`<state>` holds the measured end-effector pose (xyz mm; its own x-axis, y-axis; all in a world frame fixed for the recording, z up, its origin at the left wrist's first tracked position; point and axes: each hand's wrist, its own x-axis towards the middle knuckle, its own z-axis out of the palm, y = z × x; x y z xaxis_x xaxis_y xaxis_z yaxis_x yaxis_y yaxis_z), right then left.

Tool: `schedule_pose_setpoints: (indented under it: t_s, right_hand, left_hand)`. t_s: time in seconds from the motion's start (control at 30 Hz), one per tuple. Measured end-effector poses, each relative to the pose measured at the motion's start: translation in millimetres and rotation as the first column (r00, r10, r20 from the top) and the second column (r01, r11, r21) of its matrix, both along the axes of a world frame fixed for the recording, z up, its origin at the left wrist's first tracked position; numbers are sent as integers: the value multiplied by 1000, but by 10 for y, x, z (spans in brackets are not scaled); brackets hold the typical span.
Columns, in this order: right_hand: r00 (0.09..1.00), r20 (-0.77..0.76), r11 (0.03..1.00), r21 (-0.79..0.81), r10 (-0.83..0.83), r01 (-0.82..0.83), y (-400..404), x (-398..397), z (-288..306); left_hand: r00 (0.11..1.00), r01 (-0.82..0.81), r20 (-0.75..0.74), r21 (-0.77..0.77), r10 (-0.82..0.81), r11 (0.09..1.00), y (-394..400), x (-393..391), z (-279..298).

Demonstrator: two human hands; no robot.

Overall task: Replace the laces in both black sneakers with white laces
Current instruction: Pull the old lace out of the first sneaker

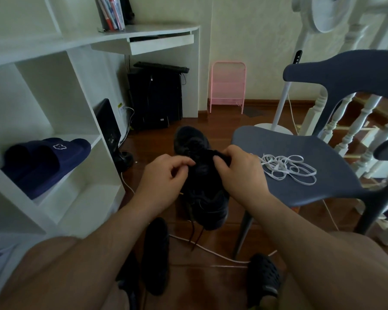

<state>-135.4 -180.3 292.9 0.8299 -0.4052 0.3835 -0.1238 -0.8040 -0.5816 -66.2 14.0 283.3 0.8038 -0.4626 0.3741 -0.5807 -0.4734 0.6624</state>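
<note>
Black sneaker (pixel 205 193), centre frame, held off the floor: left hand (pixel 166 175) pinches at its dark lacing, right hand (pixel 238 173) grips the collar. Second black sneaker (pixel 192 142) just behind; white laces (pixel 287 167) heaped loose on the blue chair (pixel 311 153), centre right. Likely light, soft upper; best held at collar, lace drawn by its stiff tip

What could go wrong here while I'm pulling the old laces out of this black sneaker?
The black lace dangles from the held sneaker toward the white cable on the floor and might tangle with it. The white laces lie in a loose heap on the chair seat, close to the right hand; an elbow nudge could knot them or knock them off. The left hand pinches dark on dark, so an eyelet is easily missed.
</note>
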Motion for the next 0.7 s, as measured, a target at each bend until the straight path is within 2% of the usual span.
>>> schedule_pose_setpoints:
  t_s: [0.07,0.1,0.17,0.23,0.33,0.43,0.5,0.57,0.63,0.7]
  right_hand:
    - [999,37,1000,27,0,-1,-6,-29,6]
    - [998,59,999,53,-1,-2,-11,-39,11]
    - [996,89,994,107,-3,-6,-31,-61,23]
    - [995,102,988,154,-2,-14,-49,-73,42]
    - [992,125,980,193,11,-35,-48,-87,57]
    - [989,144,980,186,44,-70,-30,-101,62]
    - [985,159,983,162,64,-90,-18,-103,58]
    - [985,149,988,120,83,-101,-5,-96,42]
    - [987,130,991,79,98,-108,9,-80,12]
    - [986,120,990,55,119,-127,25,-58,-31]
  left_hand:
    - [999,-15,-39,-64,13,998,-20,-5,-2]
    - [991,-10,-130,-161,-11,987,-32,-1,3]
    - [912,-18,-372,-462,-176,886,-63,-5,41]
    - [826,-106,-483,-640,-291,761,-58,20,78]
    - [783,-280,-586,-633,-210,722,3,97,119]
    - [757,-372,-654,-399,24,838,49,191,97]
    - [813,-354,-562,-271,151,895,64,200,83]
    - [901,-279,-407,-283,149,918,65,148,97]
    - [973,-178,-188,-257,132,950,49,75,134]
    - [990,-113,70,-135,123,984,17,23,137]
